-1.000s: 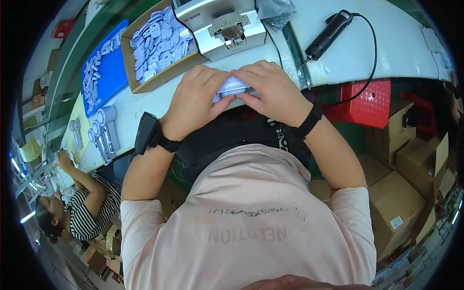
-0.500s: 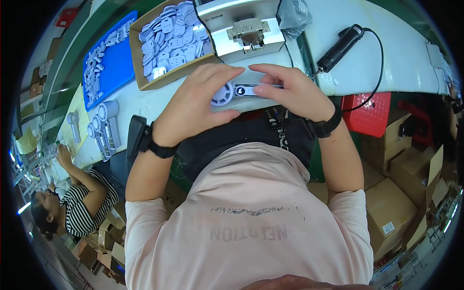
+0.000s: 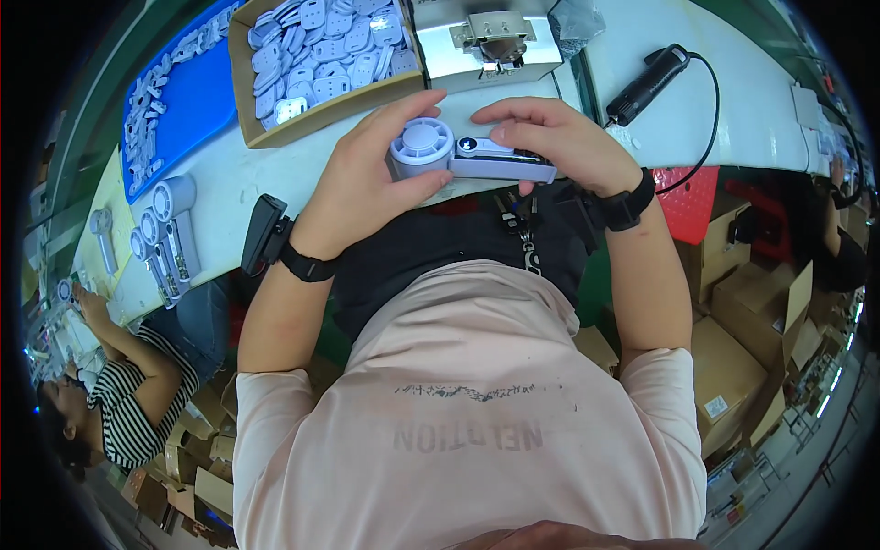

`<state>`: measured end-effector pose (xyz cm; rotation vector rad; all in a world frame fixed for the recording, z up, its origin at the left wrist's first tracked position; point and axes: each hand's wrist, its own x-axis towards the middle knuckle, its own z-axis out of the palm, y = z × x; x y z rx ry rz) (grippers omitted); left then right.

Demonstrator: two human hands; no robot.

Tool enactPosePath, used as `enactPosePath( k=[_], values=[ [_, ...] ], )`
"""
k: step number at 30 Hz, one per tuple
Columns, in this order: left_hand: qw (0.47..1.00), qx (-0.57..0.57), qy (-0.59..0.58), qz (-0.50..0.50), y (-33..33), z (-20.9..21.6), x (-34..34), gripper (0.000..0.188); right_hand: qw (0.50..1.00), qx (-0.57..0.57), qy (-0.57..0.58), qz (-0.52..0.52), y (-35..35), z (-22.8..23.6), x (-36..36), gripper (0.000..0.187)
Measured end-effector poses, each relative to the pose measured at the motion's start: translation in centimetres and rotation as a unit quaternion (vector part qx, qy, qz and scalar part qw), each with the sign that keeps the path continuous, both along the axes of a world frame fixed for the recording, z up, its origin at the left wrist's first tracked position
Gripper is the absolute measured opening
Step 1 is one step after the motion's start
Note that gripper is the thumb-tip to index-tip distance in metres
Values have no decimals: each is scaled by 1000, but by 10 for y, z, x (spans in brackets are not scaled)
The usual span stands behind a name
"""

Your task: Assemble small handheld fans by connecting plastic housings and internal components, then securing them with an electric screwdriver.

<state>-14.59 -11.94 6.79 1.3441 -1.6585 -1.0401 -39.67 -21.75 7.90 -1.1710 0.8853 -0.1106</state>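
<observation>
A lavender handheld fan (image 3: 423, 141) lies crosswise in front of me, its round slotted head to the left and its handle to the right. The handle's upward side shows a dark inset and a small black round mark. My left hand (image 3: 359, 181) curves around the head, thumb at its near side and fingers at the far side. At the handle's right end, my right hand (image 3: 579, 151) grips with fingers on top and a fingertip showing below. Its palm side is hidden.
Beyond my hands stand a cardboard box (image 3: 327, 110) of pale plastic parts and a silver machine (image 3: 449, 69). A blue tray (image 3: 197, 115) and several fans (image 3: 174, 206) are at left. A corded electric screwdriver (image 3: 649, 84) lies right. A person (image 3: 142, 394) sits at far left.
The fan has tilted so its round head and handle side show more fully. My right hand has shifted toward the handle's right end. The whole view has shifted slightly.
</observation>
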Motion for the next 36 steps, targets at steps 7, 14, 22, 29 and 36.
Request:
enactPosePath(
  k=[7, 14, 22, 29, 36],
  values=[
    [998, 30, 45, 21, 3, 1, 8, 67, 990, -123, 51, -37, 13, 8, 4, 34],
    [994, 32, 94, 32, 7, -3, 13, 61, 990, -113, 76, -39, 20, 21, 13, 33],
    [998, 4, 56, -5, 4, -2, 21, 51, 976, -210, 55, -7, 24, 25, 18, 36],
    [990, -140, -22, 7, 8, 0, 21, 52, 874, -475, 77, 71, 37, 24, 20, 49],
    [984, -138, -115, -13, 17, -16, 8, 71, 805, -581, 97, 68, 37, -10, 14, 41]
  ],
)
